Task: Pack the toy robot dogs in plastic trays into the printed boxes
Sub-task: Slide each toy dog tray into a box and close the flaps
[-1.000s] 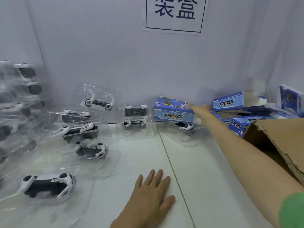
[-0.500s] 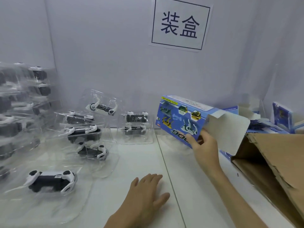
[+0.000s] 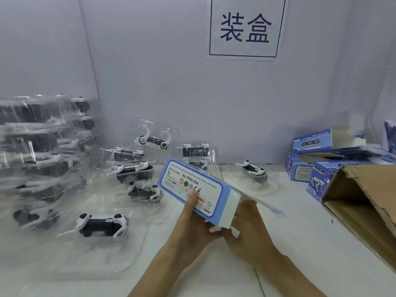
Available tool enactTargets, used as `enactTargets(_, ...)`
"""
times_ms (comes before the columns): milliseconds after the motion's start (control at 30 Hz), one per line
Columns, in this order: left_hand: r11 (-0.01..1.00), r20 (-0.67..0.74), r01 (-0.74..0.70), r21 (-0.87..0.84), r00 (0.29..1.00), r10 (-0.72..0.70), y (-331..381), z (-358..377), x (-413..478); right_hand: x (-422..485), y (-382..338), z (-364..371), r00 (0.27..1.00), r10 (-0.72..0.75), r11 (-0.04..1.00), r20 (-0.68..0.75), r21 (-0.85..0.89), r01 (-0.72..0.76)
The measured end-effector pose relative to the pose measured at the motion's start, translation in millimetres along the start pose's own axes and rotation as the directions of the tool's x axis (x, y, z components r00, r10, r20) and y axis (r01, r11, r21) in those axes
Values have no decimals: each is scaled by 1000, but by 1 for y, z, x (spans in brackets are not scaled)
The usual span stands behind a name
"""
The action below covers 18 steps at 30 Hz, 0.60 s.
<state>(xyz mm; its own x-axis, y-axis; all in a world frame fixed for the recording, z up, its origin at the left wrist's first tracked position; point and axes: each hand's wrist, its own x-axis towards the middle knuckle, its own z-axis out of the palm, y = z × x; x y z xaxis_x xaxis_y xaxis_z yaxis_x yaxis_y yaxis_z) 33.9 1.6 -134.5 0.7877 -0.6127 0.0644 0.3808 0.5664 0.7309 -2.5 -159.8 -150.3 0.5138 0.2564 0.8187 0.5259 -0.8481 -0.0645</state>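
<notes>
White table (image 3: 300, 243) is carrying blurred clear trays (image 3: 42, 146); left hand (image 3: 192, 224) and right hand (image 3: 250, 228) are gripping a glossy box (image 3: 205, 185), fingers curling hidden underneath.

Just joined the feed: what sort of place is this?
Probably a toy packing bench: a posted sign, dogs in stacked trays, and printed boxes by an open carton.

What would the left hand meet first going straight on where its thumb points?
The left hand holds the printed box, so that first; beyond, probably the toy dog tray near the wall; depth unclear.
</notes>
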Motion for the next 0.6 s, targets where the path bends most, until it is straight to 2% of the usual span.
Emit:
enactTargets(33,999,-17,-32,15,999,32,-1,0,1,1,-4,-3,998,62,981,23,181,-65)
enactTargets(67,997,-41,-68,36,997,69,-2,-1,3,0,-5,-5,985,154,913,79,370,-172)
enactTargets(133,988,-73,-130,87,988,136,-2,-4,5,0,-5,-12,885,374,637,278,617,-463)
enactTargets(167,984,-91,-143,107,984,153,-2,-4,5,-1,-1,-15,828,426,490,364,677,-549)
enactTargets(200,982,-111,-149,117,980,162,-2,-5,5,-1,3,-17,797,428,392,425,708,-588)
enactTargets(333,983,-125,-154,96,978,166,-4,-4,6,7,5,-24,803,273,274,529,758,-592)
enactTargets(433,986,-122,-147,78,980,156,-6,-3,6,6,2,-23,786,257,163,562,777,-608)
enactTargets(500,989,-133,-132,65,981,140,-7,-4,7,6,0,-23,775,304,58,554,801,-596)
enactTargets(533,988,-141,-128,90,980,139,-7,-5,8,8,0,-24,767,359,47,532,810,-584)
enactTargets(600,977,-197,-131,170,966,164,-9,-6,8,10,0,-24,759,479,152,440,810,-566)
